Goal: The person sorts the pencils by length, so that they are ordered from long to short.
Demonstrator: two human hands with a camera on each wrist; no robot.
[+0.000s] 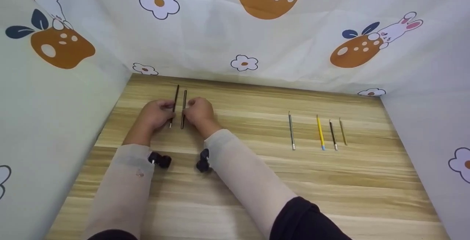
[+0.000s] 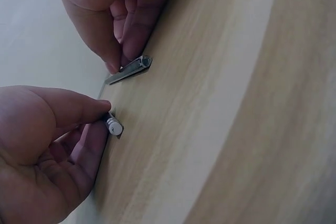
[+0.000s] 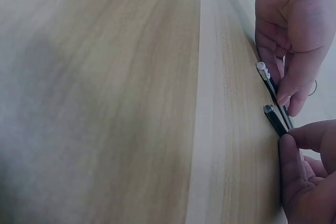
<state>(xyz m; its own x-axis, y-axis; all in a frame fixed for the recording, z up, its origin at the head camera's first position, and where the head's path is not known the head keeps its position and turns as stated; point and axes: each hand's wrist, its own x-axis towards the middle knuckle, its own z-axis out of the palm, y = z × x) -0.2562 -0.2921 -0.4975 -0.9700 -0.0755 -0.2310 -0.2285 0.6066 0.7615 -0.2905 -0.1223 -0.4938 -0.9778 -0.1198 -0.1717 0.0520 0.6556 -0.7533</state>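
Observation:
Between its thumb and fingers, my left hand pinches a dark pencil near its lower part. The pencil's white eraser end points toward me, plain to see in the left wrist view. Just right of it, my right hand pinches a dark, slim, pen-like stick, whose near end looks grey and blunt in the left wrist view. Pencil and stick lie almost side by side on the wooden table, a narrow gap between them in the head view.
To the right lie a blue-grey pencil, a yellow pencil, a black pencil and a thin olive-gold pencil, spaced apart. A patterned cloth walls the table at the back and sides.

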